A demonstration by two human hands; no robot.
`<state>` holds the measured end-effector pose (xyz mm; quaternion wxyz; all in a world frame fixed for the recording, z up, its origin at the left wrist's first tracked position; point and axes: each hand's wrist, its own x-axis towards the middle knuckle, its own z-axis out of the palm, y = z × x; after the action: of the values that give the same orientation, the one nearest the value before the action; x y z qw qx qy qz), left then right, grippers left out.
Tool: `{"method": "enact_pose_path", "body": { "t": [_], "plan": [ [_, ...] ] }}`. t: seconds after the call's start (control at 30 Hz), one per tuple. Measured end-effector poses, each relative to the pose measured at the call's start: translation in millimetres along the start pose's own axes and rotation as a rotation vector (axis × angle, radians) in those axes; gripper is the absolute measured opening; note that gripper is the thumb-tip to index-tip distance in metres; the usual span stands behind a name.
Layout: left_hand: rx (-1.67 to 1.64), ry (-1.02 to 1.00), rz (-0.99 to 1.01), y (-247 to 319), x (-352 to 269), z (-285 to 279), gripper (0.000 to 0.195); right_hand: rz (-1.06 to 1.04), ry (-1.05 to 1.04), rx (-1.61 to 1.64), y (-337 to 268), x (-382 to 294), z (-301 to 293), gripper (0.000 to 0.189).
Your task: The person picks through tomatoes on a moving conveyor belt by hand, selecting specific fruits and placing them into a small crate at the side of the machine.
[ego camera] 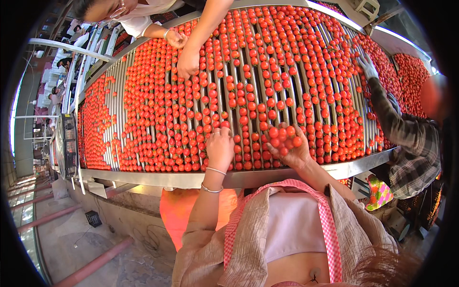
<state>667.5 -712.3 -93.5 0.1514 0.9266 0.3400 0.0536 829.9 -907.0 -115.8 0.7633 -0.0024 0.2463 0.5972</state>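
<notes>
My left hand (219, 145), with a ring and two bracelets on its arm, reaches over the near part of a metal roller conveyor (258, 89). Its fingers are closed at a red tomato (225, 124), which shows at the fingertips. To its right, my right hand (299, 152) is turned palm up and cups several small red tomatoes (285, 138) above the rollers. Rows of similar tomatoes, some with green calyxes, lie along the rollers around both hands. Dark gaps show between some rollers.
The conveyor's metal edge (143, 178) runs just before my body. Across it, a co-worker's hands (188, 62) reach onto the rollers. At the right, another person's gloved hand (367, 66) is near heaped tomatoes (412, 79). A black fan (67, 145) stands at the left end.
</notes>
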Motion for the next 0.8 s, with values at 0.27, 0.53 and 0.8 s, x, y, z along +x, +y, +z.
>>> {"method": "enact_pose_path", "body": {
  "t": [0.27,0.53,0.8],
  "plan": [
    [-1.628,0.211,-0.630,-47,-16,-70,0.009,-0.026,0.029,0.062,-14,-3,-4,0.037],
    [0.224,-0.091,-0.171,-50,-83,-50,0.028,0.029,0.012,0.001,-15,-3,-9,0.037],
    [0.405,-0.364,-0.229,-21,-69,-33,0.047,0.033,0.090,0.011,-25,-14,1,0.035]
  ]
}}
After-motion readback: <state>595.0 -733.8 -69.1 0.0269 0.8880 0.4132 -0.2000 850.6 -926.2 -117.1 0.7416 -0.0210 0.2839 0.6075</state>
